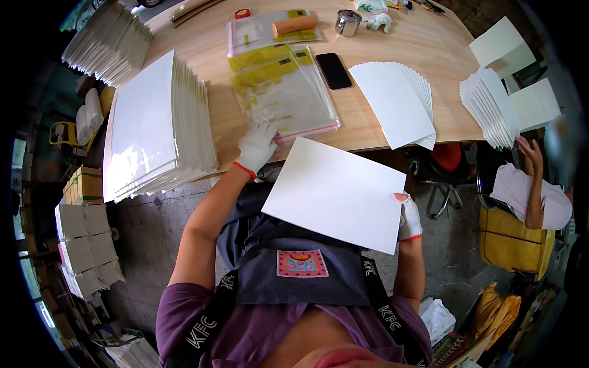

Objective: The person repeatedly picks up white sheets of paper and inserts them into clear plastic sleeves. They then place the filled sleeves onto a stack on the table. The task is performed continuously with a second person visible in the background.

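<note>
My right hand (410,218), in a white knit glove with a red cuff, grips a white board (337,193) by its right edge. The board is held tilted over my lap, just below the table edge. My left hand (257,146), gloved the same way, has its fingers curled at the near left corner of a clear plastic bag (291,101) with yellow print. That bag lies on top of several like it, at the front of the table. Their near edges show a pinkish strip. The left fingertips are partly hidden by the glove's bulk.
Left of the bags stands a tall stack of bagged white boards (144,116), with another stack (110,43) behind. A black phone (333,70), fanned white boards (392,101) and a metal canister (348,23) sit right and back. A co-worker's hand (531,153) touches boards (488,104) at far right.
</note>
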Motion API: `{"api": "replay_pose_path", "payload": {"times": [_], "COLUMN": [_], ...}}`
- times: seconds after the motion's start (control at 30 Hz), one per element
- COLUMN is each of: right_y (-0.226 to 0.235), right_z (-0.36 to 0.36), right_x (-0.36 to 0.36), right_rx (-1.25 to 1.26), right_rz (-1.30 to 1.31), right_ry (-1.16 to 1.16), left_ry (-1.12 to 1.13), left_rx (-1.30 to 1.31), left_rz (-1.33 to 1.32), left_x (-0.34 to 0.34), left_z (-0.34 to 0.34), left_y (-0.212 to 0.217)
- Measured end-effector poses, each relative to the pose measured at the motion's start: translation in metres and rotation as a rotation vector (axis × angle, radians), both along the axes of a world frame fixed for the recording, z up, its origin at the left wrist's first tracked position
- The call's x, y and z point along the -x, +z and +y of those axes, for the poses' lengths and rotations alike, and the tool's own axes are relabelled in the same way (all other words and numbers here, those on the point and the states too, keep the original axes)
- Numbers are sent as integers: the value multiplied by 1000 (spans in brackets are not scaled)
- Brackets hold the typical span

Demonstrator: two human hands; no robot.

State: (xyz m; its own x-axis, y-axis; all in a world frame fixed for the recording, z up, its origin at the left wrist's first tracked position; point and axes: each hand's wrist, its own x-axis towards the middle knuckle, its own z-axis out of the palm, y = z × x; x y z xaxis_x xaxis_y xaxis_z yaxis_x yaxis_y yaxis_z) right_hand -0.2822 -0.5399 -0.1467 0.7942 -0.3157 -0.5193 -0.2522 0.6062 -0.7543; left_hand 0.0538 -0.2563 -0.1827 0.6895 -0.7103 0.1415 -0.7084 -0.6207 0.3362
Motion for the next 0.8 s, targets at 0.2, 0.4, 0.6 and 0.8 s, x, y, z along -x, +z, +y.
{"api": "replay_pose_path", "payload": {"times": [0.2,0.4,0.6,0.8], "right_y": [-33,-44,-31,-18], "right_z": [11,37,66,110], "right_x": [-9,-23,-38,-49], "right_rx": [-118,-296,-282,228], "right_rz": [-113,-86,-190,-169], "right_ry": [-249,-332,-335,-205], "left_ry": [51,80,-11,107], "left_rx": [109,355,316,734], "left_rz": [-124,380,271,44], "left_x": [4,-12,-6,32], "left_z": [17,16,21,18], "left_y": [8,30,45,12]}}
